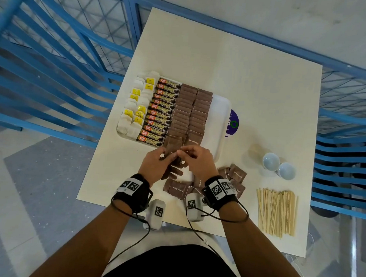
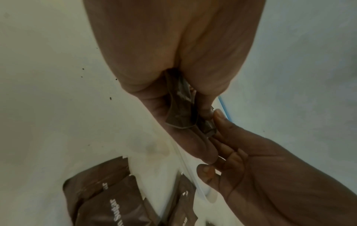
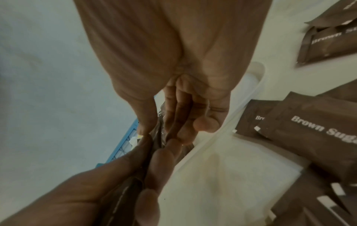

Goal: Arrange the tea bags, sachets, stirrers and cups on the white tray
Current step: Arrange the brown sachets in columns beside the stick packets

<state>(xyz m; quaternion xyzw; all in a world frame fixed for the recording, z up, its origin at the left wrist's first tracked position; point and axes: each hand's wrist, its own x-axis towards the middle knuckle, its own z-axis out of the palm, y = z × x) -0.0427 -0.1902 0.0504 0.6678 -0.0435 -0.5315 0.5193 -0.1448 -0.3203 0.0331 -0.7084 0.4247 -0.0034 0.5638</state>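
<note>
The white tray (image 1: 221, 110) holds rows of tea bags (image 1: 134, 110), coffee granule sticks (image 1: 160, 114) and brown sugar sachets (image 1: 189, 113). At the tray's near edge my left hand (image 1: 155, 164) grips a small stack of brown sugar sachets (image 2: 181, 110), and my right hand (image 1: 198, 160) pinches the same stack (image 3: 158, 137) from the other side. More loose brown sachets (image 1: 235, 175) lie on the table beside my right wrist. Wooden stirrers (image 1: 277, 211) lie in a pile at the near right. Two white cups (image 1: 278, 166) lie on their sides to the right of the tray.
A purple round sticker (image 1: 233, 123) peeks out beside the tray's right rim. The cream table (image 1: 234, 62) stands against blue metal railings (image 1: 54, 68) on the left and right. Loose sachets (image 2: 108, 198) sit close under both wrists.
</note>
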